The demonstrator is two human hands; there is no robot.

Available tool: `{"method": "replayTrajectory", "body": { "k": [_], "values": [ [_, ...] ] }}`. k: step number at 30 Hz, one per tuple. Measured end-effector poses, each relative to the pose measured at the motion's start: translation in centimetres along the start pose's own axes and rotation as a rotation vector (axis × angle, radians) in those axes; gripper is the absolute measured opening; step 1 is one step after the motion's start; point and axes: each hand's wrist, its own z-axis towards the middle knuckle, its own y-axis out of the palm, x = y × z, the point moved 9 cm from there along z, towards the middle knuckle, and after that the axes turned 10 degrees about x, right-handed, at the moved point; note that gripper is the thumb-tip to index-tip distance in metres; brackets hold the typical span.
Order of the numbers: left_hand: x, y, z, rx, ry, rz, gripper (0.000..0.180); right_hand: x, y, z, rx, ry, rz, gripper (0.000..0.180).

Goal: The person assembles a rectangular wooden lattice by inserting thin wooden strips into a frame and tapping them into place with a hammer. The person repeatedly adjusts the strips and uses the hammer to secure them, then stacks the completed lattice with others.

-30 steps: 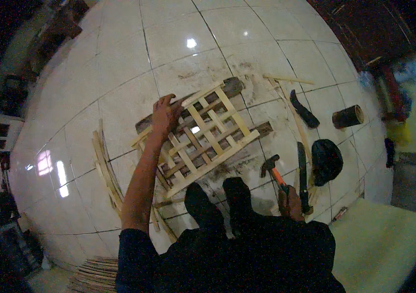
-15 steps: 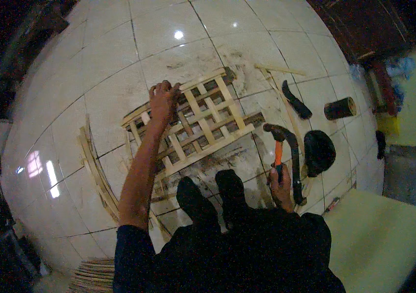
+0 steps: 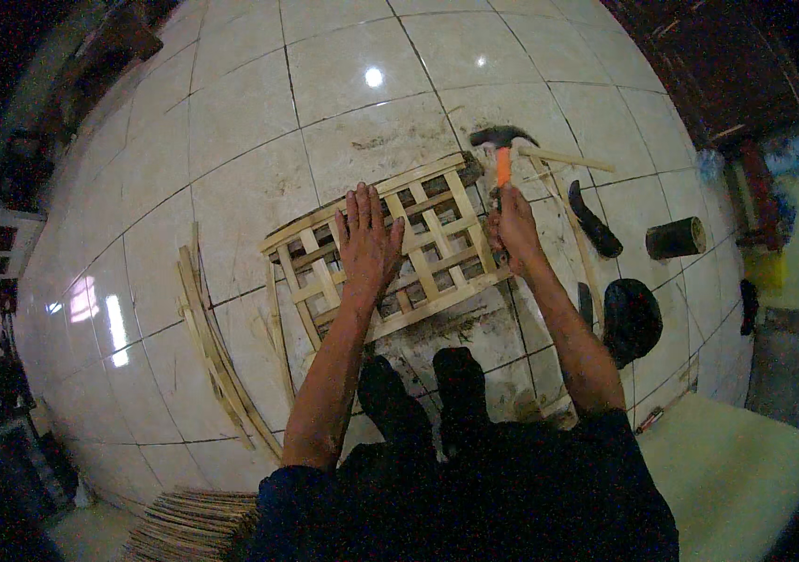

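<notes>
A woven lattice panel of pale bamboo strips (image 3: pixel 471 221) lies on the tiled floor in front of my feet, with darker pieces showing under and through it. My left hand (image 3: pixel 368 245) rests flat on its left half, fingers stretched toward the far edge and nothing held. At the panel's right edge, my right hand (image 3: pixel 515 227) is closed round the grip of a claw hammer (image 3: pixel 503 161). The hammer's orange shaft and dark head point away from me, the head just beyond the panel's far right corner. Its lower grip is partly covered by my fingers.
Loose bamboo strips (image 3: pixel 209 351) lie left of the panel, and a thin-stick bundle (image 3: pixel 191 526) at lower left. Rightward are a dark curved object (image 3: pixel 594 221), a dark cylinder (image 3: pixel 676 239), a rounded black object (image 3: pixel 633 320) and a pale surface (image 3: pixel 746 464).
My right hand has carried the hammer forward from beside my feet to the panel's right edge. My left hand has gone from bent fingers at the far edge to lying flat on the lattice.
</notes>
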Motion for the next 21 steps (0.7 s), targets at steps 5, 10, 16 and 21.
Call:
{"method": "replayTrajectory", "body": {
  "k": [5,10,16,21],
  "values": [
    [1.4,0.4,0.4,-0.023,0.032,-0.004,0.067,8.5,1.0,3.9,-0.075,-0.172,-0.243,0.047],
    [0.2,-0.5,0.1,0.010,0.005,0.008,0.066,-1.5,1.4,-2.2,0.006,0.119,-0.113,0.052],
    [0.5,-0.1,0.3,-0.025,0.022,0.026,0.066,-1.8,2.5,-1.3,0.037,-0.327,-0.387,0.050],
    [0.3,-0.3,0.2,-0.028,-0.022,-0.017,0.068,-7.0,0.6,-3.2,0.173,-0.316,-0.367,0.041]
  ]
}}
